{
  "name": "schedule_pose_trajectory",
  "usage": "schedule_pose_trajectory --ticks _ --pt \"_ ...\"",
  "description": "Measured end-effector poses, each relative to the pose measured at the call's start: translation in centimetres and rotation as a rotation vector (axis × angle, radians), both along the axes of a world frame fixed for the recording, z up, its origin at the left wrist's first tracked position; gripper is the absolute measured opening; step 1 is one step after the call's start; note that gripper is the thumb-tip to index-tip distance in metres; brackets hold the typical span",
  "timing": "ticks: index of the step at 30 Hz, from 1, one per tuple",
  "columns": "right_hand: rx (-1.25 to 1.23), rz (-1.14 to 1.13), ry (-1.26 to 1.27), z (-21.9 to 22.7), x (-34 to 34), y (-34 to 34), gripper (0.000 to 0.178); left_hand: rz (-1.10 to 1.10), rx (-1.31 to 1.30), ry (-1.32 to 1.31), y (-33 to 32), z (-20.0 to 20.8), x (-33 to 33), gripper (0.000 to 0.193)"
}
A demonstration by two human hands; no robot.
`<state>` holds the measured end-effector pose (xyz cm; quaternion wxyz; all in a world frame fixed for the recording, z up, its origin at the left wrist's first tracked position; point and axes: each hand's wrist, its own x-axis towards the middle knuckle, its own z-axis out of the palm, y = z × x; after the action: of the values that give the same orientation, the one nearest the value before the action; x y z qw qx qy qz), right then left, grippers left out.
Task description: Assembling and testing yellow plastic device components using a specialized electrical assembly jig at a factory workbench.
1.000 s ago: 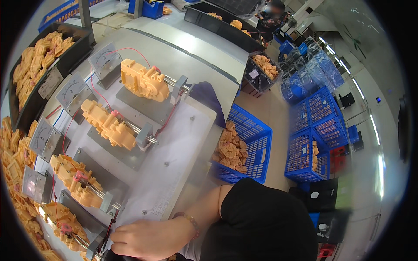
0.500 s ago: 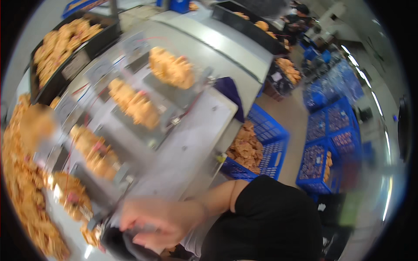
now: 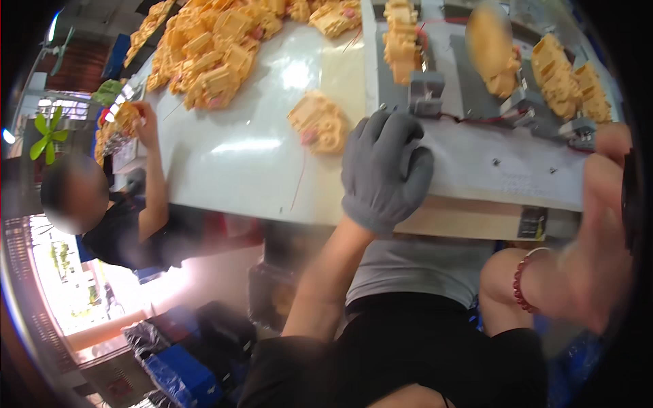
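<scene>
My left hand [image 3: 384, 170], in a grey knitted glove, rests on the table edge with its fingers forward and the thumb apart. Nothing shows in it. Its fingertips reach beside a grey clamp block [image 3: 426, 94] at the end of a fixture. Just left of the glove lies a peach-coloured moulded plastic part [image 3: 318, 122] with a thin red wire. My bare right hand [image 3: 592, 231], with a red bead bracelet at the wrist, is smeared at the right rim, near another grey clamp block [image 3: 578, 129]. Similar plastic parts [image 3: 401, 44] lie in the row of fixtures.
A big heap of peach plastic parts [image 3: 211, 54] covers the far left of the white table [image 3: 245, 170]. At the left a co-worker [image 3: 129, 224] holds up a similar part. Blue and dark bags [image 3: 180, 374] stand on the floor at lower left.
The view has swung left, bringing the co-worker and my gloved left hand into plain sight. My right hand now appears at the right rim; earlier it was low over a dark thing beside the fixtures.
</scene>
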<state>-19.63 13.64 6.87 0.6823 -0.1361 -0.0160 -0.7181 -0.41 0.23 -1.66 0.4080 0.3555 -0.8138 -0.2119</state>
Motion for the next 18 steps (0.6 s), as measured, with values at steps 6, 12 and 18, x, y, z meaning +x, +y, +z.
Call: schedule_pose_trajectory --ticks 6,12,18 --pt "-0.096 0.127 -0.258 -9.6 -11.2 11.6 0.027 0.026 0.043 -0.011 -0.3 0.3 -1.1 0.017" --pt "-0.204 0.136 -0.44 -14.8 -13.1 17.1 0.025 0.013 0.079 -0.004 0.3 0.3 -1.6 0.016" --pt "-0.14 0.143 -0.417 -5.7 -5.4 8.8 0.023 0.016 0.023 0.006 0.0 -0.3 -0.7 0.014"
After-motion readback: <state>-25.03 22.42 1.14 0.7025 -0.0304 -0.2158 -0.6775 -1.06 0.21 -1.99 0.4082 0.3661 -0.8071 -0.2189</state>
